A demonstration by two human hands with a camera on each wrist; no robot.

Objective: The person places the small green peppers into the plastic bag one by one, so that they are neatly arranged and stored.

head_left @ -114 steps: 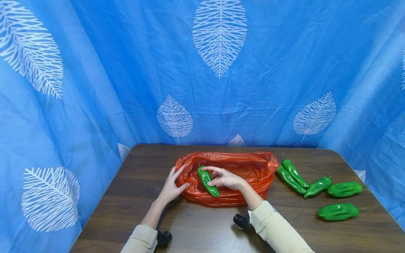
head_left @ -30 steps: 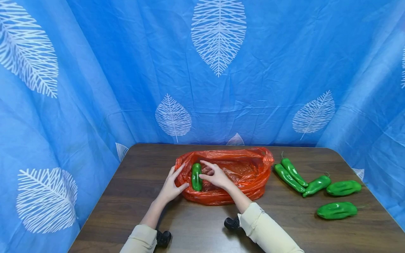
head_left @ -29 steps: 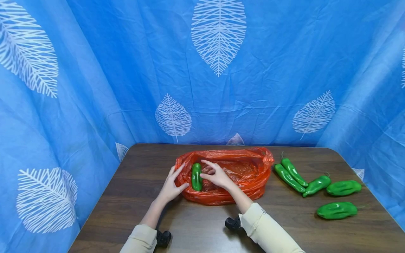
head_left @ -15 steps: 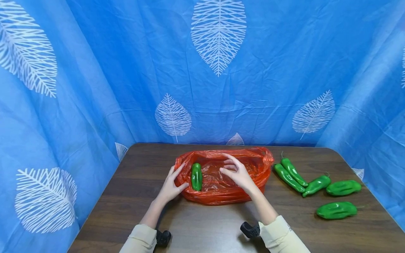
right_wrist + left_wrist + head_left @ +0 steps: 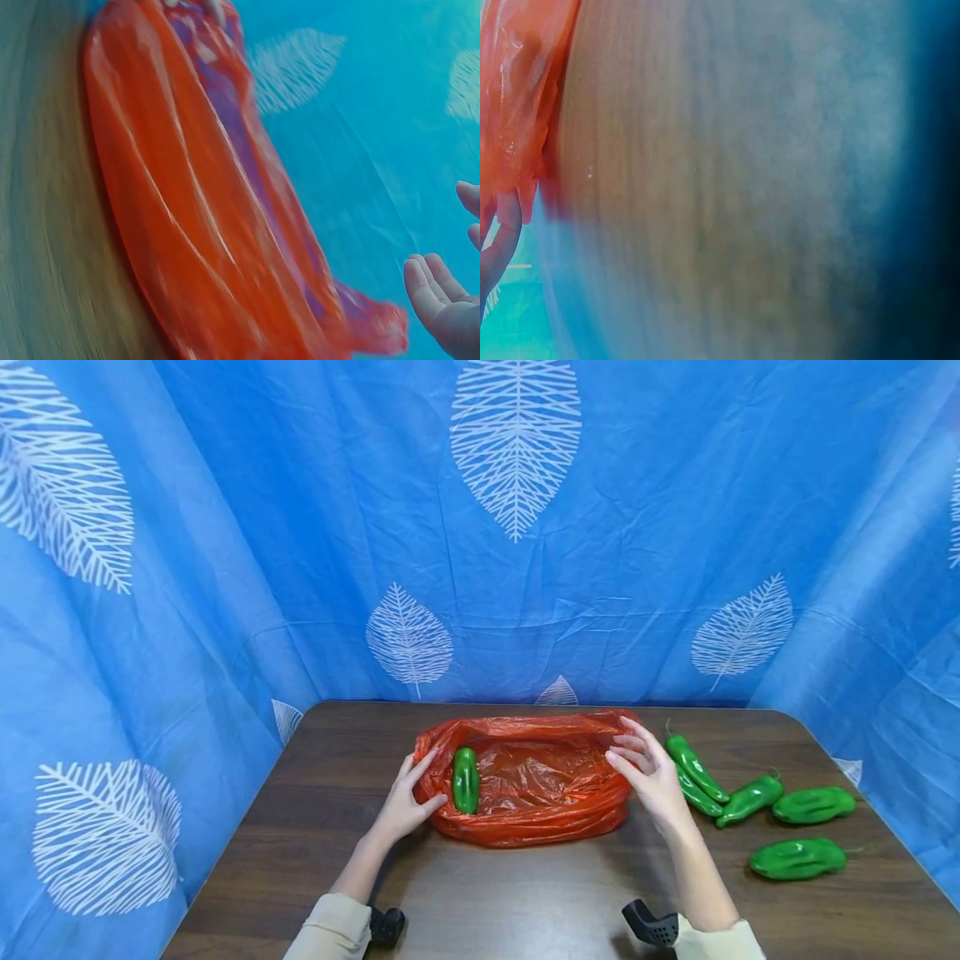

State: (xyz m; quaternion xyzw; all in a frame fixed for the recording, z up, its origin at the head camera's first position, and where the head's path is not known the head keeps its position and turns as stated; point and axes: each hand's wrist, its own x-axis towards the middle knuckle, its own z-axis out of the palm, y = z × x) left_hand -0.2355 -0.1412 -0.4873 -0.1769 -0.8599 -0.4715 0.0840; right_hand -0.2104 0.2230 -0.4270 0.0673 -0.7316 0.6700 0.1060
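A red plastic bag [image 5: 525,831] lies with its mouth open on the table, one green pepper [image 5: 466,781] resting inside near its left end. My left hand [image 5: 405,806] holds the bag's left rim, thumb and fingers spread apart along it; the left wrist view shows a bent finger [image 5: 508,225] against the red plastic [image 5: 517,112]. At the bag's right end is my right hand [image 5: 654,777], its fingers parted and holding nothing. In the right wrist view that hand [image 5: 450,307] appears apart from the bag [image 5: 172,187].
Several green peppers lie right of the bag, among them a long one [image 5: 696,768], a shorter one [image 5: 752,800] and a wrinkled one [image 5: 798,858]. A blue leaf-patterned curtain [image 5: 637,568] hangs behind the wooden table [image 5: 487,902].
The right hand brought a green pepper into the bag, let it go at the left end, and has moved right to the bag's other end. The left hand has stayed at the left rim.
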